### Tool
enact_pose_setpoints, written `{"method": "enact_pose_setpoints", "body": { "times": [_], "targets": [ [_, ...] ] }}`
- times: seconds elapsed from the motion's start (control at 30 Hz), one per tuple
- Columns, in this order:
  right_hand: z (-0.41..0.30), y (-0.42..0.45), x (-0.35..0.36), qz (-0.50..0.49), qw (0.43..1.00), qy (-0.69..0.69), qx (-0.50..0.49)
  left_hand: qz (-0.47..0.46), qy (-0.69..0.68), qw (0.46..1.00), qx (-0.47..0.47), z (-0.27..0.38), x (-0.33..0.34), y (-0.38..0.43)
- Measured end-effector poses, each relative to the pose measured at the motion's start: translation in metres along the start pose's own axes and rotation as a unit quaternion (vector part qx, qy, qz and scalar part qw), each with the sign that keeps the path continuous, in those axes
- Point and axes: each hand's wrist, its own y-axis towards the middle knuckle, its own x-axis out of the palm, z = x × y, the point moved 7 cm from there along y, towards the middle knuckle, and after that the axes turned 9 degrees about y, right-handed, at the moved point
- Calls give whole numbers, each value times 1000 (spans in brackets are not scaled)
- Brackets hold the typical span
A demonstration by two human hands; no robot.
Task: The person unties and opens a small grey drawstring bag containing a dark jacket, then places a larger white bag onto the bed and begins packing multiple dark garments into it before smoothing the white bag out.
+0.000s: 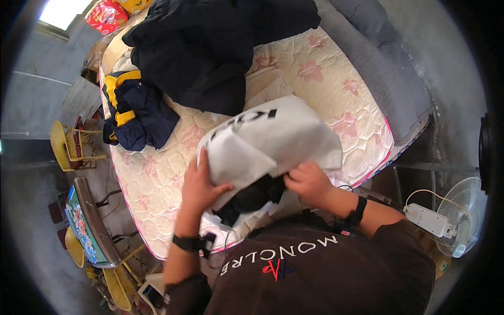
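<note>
A white bag with dark lettering (275, 134) is held over the mattress, its opening towards me. Black fabric (256, 197) shows inside the opening. My left hand (202, 181) grips the bag's left side, with the thumb lying across its front. At the right edge of the opening, my right hand (309, 183) pinches the rim with curled fingers; its fingertips are partly hidden. Beyond the bag lies a large black cloth item (204, 55). A navy garment with yellow trim (138, 110) rests to its left.
The floral quilted mattress (149, 189) spans the area before me. A grey padded surface (378, 71) borders it at right. An electric fan (460, 216) and a white power strip (427, 219) are at lower right. Yellow chairs (63, 145) and a table (88, 224) stand at left.
</note>
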Motion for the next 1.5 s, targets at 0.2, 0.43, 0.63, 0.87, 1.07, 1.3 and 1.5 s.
{"method": "enact_pose_setpoints", "body": {
  "times": [0.2,0.43,0.63,0.87,1.07,1.3,1.5],
  "targets": [
    [-29,-23,-57,-457,829,320,43,44,-67,994,-72,-8,45,-118],
    [173,110,-130,-96,813,505,272,42,-75,996,-38,-17,68,-164],
    [328,116,23,-54,756,478,444,86,-103,989,-60,-29,88,-184],
    [337,145,88,-21,728,570,381,63,-206,960,-176,-59,123,-193],
    [365,77,33,53,620,667,409,-76,-345,905,-238,-95,179,-182],
    [415,-73,-213,480,494,629,361,-68,-381,896,-216,-97,167,-169],
    [340,-166,-171,444,608,518,406,27,-371,874,-311,-94,115,-122]
  ]
}}
